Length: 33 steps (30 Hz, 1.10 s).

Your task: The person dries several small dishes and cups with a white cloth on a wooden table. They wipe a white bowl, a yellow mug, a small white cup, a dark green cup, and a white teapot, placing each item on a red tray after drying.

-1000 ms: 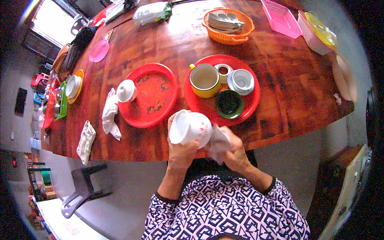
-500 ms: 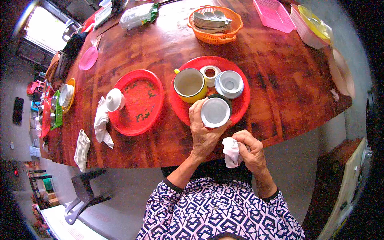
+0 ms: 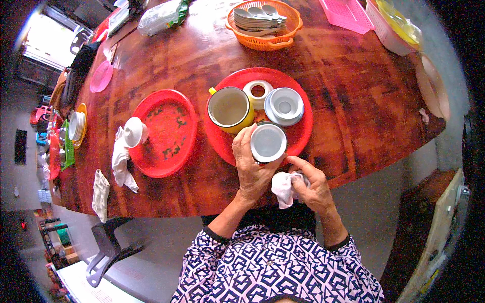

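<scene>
My left hand is closed round a white cup, its round face turned up toward me, over the near edge of a red tray. In my right hand a crumpled white cloth is gripped; its forefinger reaches up close to my left hand. On the tray stand a yellow enamel mug with a dark rim, a white ring-shaped piece with a hole in its middle, and a white cup on a saucer. My left hand partly covers what lies beneath the held cup.
Left of it lies a second red tray with a leaf pattern and a white lid at its edge. Two more cloths are by the table's left side. Farther back are an orange basket of spoons and a pink basket.
My right hand with the cloth has moved up and left, nearer the held cup, and its forefinger has stretched out. The view has shifted slightly.
</scene>
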Tool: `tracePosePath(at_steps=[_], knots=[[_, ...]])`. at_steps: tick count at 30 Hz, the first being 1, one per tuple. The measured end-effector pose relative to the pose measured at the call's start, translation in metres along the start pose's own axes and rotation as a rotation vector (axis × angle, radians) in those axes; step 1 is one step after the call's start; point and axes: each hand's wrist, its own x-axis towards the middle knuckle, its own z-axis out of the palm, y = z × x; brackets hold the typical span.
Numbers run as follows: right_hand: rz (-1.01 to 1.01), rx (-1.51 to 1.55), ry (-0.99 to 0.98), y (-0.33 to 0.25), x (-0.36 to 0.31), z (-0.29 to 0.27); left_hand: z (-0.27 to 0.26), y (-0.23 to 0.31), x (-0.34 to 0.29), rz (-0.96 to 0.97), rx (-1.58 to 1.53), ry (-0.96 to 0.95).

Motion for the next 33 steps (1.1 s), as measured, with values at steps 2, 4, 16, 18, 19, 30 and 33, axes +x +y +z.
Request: tracePosePath(at_steps=[2, 4, 16, 18, 19, 30, 33], knots=[[0.053, 0.024, -0.042, 0.002, 0.003, -0.001, 0.001, -0.003, 0.0, -0.01, -0.018, 0.0], [0.129, 0.08, -0.075, 0.0, 0.004, -0.001, 0.003, -0.008, -0.002, -0.035, -0.059, -0.003], [0.098, 0.069, 0.036, -0.002, 0.001, 0.006, -0.011, -0.006, -0.004, 0.087, -0.045, -0.103], [0.097, 0.062, 0.041, -0.005, -0.002, 0.008, -0.016, -0.003, -0.008, 0.078, -0.088, -0.089], [0.073, 0.073, 0.06, -0.001, -0.004, 0.011, -0.02, -0.002, -0.011, 0.08, -0.076, -0.08], [0.03, -0.003, -0.291, -0.015, -0.009, 0.073, -0.103, -0.03, -0.011, -0.017, 0.122, 0.337], [-0.087, -0.089, -0.369, -0.015, 0.008, 0.096, -0.143, -0.056, 0.009, -0.024, 0.331, 0.423]])
